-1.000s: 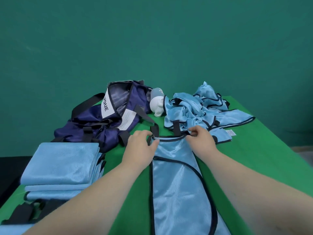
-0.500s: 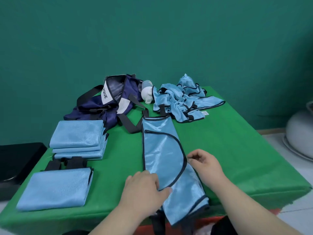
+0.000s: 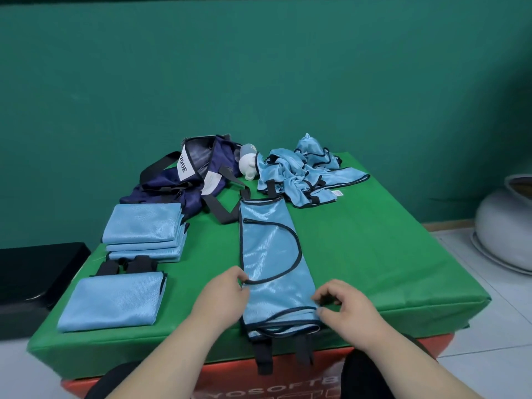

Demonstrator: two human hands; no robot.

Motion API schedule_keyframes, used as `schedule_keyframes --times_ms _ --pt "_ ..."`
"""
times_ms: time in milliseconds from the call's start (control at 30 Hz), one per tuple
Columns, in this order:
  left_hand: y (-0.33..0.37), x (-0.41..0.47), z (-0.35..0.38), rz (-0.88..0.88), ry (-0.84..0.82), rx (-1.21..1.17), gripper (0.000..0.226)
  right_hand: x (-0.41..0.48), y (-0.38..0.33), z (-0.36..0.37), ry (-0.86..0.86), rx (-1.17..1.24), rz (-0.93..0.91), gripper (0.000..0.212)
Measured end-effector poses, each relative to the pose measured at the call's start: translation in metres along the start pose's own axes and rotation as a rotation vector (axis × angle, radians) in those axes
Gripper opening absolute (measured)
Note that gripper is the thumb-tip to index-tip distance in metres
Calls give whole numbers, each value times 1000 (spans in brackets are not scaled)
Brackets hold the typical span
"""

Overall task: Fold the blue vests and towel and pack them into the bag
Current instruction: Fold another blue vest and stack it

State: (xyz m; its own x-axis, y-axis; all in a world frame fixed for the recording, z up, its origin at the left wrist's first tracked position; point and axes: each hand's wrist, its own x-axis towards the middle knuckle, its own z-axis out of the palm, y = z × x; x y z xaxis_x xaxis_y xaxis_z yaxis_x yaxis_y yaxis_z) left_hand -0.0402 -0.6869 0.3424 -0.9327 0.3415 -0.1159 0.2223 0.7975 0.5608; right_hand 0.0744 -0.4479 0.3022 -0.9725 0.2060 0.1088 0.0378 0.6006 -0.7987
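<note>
A light blue vest (image 3: 269, 254), folded lengthwise into a long strip, lies down the middle of the green table (image 3: 374, 254); its black straps hang over the near edge. My left hand (image 3: 223, 298) pinches the vest's left edge at the black trim. My right hand (image 3: 345, 309) pinches its right edge near the bottom hem. A stack of folded blue vests (image 3: 144, 226) sits at the left, with one folded blue piece (image 3: 112, 300) nearer me. A heap of unfolded blue vests (image 3: 299, 174) lies at the back right. The open navy bag (image 3: 195, 177) lies at the back left.
A small white-and-grey object (image 3: 248, 164) stands between the bag and the heap. A black box (image 3: 31, 272) sits left of the table. A grey round vessel (image 3: 506, 223) stands on the floor at the right. An orange box (image 3: 288, 378) supports the table.
My hands drew back from the vest's far end to its near end. They now pinch its two side edges near the hem. My view pulled back and shows the whole table.
</note>
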Motion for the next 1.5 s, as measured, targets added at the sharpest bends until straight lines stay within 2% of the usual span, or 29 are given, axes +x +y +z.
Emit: schedule_keyframes --times_ms 100,167,233,333,400,600,767,1000,1200,1300,1400,1500 --pt "-6 -1 6 36 30 35 25 -7 -5 0 -67 -103 -79 24" --pt "-8 -7 12 104 148 77 32 -11 -6 1 -101 -158 -113 23" --pt "-6 -16 15 224 229 103 30 -14 -5 2 -123 -192 -130 24" --pt "-5 -27 18 447 106 191 17 -15 -3 2 -129 -252 -152 27" --pt "-10 -28 22 524 16 278 23 -15 -3 4 -132 -288 -177 24" --pt "-29 -34 25 578 -72 319 49 -15 0 5 -97 -404 -237 7" --pt "-44 -37 28 658 -68 330 39 -18 -1 5 -122 -489 -267 3" --pt "-57 -31 33 771 -13 424 57 -20 6 2 -148 -497 -304 13" --pt "-64 -26 41 844 49 437 65 -18 12 -1 -161 -516 -340 17" --pt "-64 -21 43 865 86 405 60 -17 14 0 -168 -532 -353 21" --pt "-68 -17 44 886 124 343 41 -16 14 2 -166 -545 -367 26" --pt "-64 -18 42 821 158 240 35 -15 13 4 -153 -555 -364 34"
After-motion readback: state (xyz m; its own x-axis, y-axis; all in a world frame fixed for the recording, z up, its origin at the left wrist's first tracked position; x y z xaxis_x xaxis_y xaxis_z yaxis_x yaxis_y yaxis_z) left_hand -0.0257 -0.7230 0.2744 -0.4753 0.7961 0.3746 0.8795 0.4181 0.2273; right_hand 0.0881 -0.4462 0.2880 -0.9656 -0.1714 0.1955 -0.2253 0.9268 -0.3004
